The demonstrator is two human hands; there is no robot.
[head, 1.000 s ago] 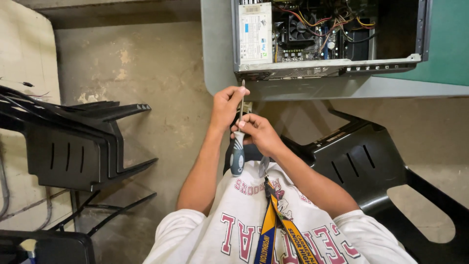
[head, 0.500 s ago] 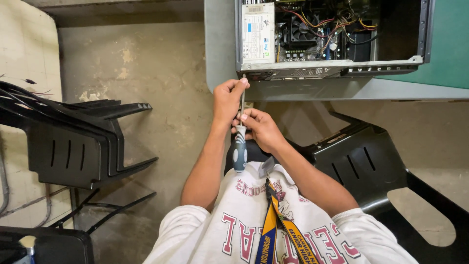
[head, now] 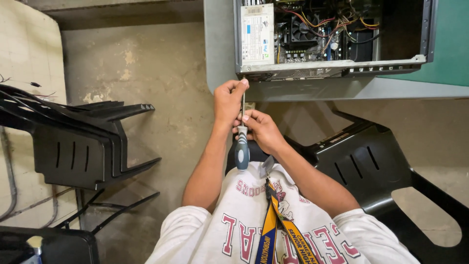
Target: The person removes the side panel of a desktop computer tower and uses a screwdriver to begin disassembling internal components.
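Note:
A screwdriver (head: 242, 149) with a blue and grey handle points up toward the rear edge of an open computer case (head: 332, 39) lying on a grey-green table (head: 317, 90). My left hand (head: 228, 100) pinches the thin metal shaft near its tip, right under the case's lower left corner. My right hand (head: 259, 129) grips the shaft just above the handle. Inside the case I see a silver power supply (head: 257, 34), a fan and coloured wires.
A stack of black plastic chairs (head: 73, 142) stands at the left. Another black plastic chair (head: 366, 161) sits at the right, under my right arm. Concrete floor lies below. A blue and yellow lanyard (head: 273, 220) hangs on my white shirt.
Both hands and the screwdriver have risen toward the case; the tip now reaches the case's lower left corner.

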